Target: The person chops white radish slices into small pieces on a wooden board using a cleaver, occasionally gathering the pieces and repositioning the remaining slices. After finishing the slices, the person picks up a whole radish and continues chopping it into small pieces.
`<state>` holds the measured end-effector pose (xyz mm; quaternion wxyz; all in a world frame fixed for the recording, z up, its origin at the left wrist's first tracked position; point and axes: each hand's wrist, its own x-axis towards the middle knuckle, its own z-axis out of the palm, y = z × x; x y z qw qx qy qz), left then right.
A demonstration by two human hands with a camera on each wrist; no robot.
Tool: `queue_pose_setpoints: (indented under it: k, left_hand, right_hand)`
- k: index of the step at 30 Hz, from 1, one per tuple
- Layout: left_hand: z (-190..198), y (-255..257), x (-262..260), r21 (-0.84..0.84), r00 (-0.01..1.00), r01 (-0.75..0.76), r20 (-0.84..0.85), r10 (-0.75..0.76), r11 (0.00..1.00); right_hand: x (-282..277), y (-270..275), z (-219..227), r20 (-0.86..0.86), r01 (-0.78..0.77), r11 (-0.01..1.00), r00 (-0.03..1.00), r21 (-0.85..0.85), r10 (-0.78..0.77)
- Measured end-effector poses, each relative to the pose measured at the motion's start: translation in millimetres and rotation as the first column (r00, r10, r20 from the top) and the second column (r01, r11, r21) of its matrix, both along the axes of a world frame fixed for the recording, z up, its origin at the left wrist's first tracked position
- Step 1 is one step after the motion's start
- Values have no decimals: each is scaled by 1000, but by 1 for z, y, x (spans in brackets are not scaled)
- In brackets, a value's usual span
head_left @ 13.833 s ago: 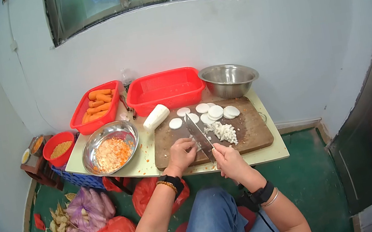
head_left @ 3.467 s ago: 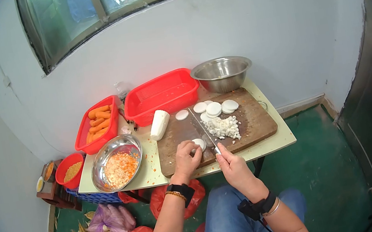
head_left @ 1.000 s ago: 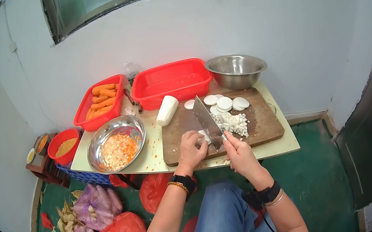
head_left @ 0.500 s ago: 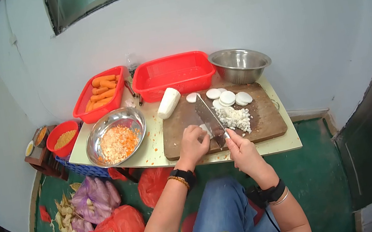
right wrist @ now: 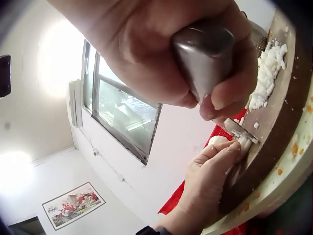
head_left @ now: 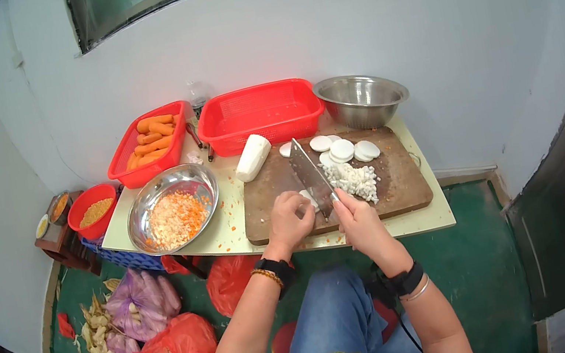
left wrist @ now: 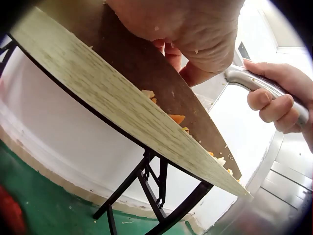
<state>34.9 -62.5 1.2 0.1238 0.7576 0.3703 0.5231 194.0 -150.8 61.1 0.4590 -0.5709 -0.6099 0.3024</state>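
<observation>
The right hand curls tight around the metal handle of a cleaver, thumb and fingers wrapped fully about it, as the right wrist view shows from close up. The blade lies on the cutting board, its edge down, running away from the person toward the far side. Just left of the blade, the left hand sits with its fingers bent, pressing down on a small white slice and pinching it against the board; the slice is mostly hidden under the fingertips. In the left wrist view the bent fingers rest on the dark board top, right beside the cleaver handle.

To the right of the blade lies a heap of white diced pieces, touching the board. Beyond it, at the far edge of the board, lie several round white slices, some stacked. A peeled white root lies at the board's far left corner, tilted.

The board rests on a pale table scattered with orange bits. Left of the board stands a metal bowl holding chopped orange and white pieces. Behind it a red basket holds carrots; next to that is a second red basket, then a steel bowl.
</observation>
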Motion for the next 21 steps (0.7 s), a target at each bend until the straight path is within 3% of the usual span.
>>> queue_pose_setpoints:
  k: [7,18,21]
  left_hand:
    - [-3,2,-1,44,1000,-27,-2,27,999]
    - [1,-1,-1,15,1000,-21,-3,21,1000]
    - [0,1,-1,19,1000,-10,10,9,1000]
  right_hand:
    - [-3,-14,-2,-88,7,1000,996,16,-5]
    - [-10,-18,6,62,30,999,998,44,-32]
    - [-7,-10,-9,214,4,963,975,270,-64]
